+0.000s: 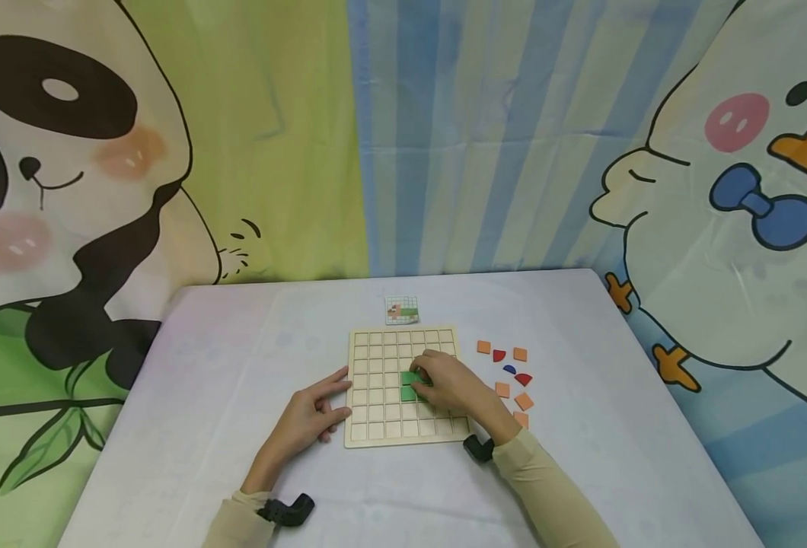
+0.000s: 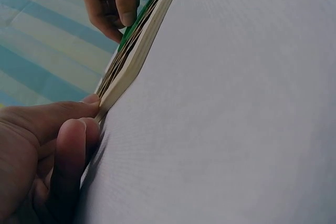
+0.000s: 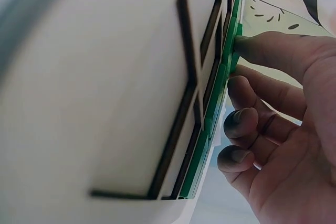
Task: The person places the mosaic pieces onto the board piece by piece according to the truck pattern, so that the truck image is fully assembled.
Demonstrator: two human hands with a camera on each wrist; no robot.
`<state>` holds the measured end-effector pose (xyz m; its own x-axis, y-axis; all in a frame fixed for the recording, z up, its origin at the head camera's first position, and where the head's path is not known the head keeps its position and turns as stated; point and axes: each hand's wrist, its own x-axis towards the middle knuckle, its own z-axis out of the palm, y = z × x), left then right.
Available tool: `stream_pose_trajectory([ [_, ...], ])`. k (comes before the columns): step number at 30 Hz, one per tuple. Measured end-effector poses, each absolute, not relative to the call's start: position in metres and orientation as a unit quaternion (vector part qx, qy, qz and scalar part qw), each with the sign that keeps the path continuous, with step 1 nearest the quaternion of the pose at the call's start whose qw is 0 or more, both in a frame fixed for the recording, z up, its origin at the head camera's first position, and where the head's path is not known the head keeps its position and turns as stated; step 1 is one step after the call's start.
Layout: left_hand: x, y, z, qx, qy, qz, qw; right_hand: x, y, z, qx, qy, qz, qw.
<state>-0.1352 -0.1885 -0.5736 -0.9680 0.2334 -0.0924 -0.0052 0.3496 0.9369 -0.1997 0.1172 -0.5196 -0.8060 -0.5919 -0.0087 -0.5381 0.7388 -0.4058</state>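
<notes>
A pale wooden grid board lies flat on the table. My left hand rests beside its left edge, fingertips touching the rim; the left wrist view shows those fingers against the board's side. Over the middle of the grid, my right hand pinches a small green tile between thumb and index finger, its other fingers curled loosely. More green tiles sit in grid cells under and beside that hand, which hides part of them.
Right of the board lie several orange square tiles, red pieces and a blue half-round piece. A small picture card lies behind the board. The white-covered table ends at printed curtains.
</notes>
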Motion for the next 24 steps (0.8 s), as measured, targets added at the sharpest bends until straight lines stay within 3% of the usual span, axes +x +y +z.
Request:
stream_pose_trajectory([
  [24, -0.136, -0.188, -0.573, 0.066, 0.812, 0.569, 0.111, -0.198, 0.124, -0.514, -0.286, 0.934, -0.203, 0.067],
])
